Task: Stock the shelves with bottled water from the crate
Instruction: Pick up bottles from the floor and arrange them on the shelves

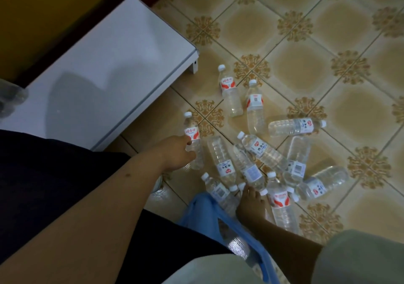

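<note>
Shop: white perforated display shelf (98,65)

Clear water bottles (255,106) carry white caps and red-and-white labels; the floor tiles (306,69) are beige with golden-brown floral medallions; the shelf (98,69) is white, the plastic bag (205,205) blue

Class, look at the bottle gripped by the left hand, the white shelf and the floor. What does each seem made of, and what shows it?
Bottle: clear plastic, ribbed, see-through, glossy. White shelf: probably painted metal, smooth matt sheet with folded edge. Floor: likely glazed ceramic tile, patterned, with grout lines.
</note>
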